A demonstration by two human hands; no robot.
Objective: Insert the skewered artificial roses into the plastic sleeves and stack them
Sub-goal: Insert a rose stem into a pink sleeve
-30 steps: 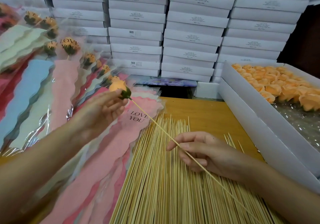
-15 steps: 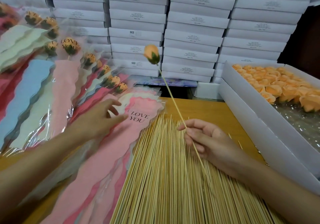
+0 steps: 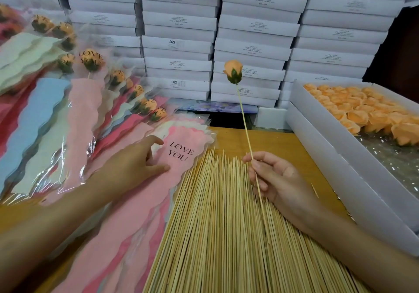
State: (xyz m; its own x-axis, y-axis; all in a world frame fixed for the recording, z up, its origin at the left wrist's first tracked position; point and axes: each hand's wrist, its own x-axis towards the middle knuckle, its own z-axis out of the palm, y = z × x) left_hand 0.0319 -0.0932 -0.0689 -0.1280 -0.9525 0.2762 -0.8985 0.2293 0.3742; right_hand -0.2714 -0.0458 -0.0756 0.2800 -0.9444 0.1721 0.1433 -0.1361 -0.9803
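1. The right hand [image 3: 278, 179], lower right of centre, is pinching a thin skewer [image 3: 246, 129] between thumb and forefinger, with the other fingers curling loosely behind it.
2. The skewer is rising nearly upright from that grip, leaning slightly left, and is carrying an orange rose [image 3: 233, 71] with a green base at its top, in the middle of the frame.
3. Its lower end is running down past the palm over the pile of bare skewers [image 3: 215, 224], which is spreading across the lower centre.
4. The left hand [image 3: 133, 165], left of centre, is resting with spread, fairly straight fingers on the top pink sleeve [image 3: 145, 206], beside its "LOVE YOU" print; it is gripping nothing.
5. That sleeve is lying on a stack of sleeves just left of the skewer pile, on the wooden table [image 3: 272, 143].
6. Sleeved roses [image 3: 84, 102] are lying fanned out at the upper left.
7. An open white box [image 3: 340, 168] at the right is holding orange rose heads [image 3: 362, 116].
8. Stacked white boxes [image 3: 181, 36] are filling the top of the frame.
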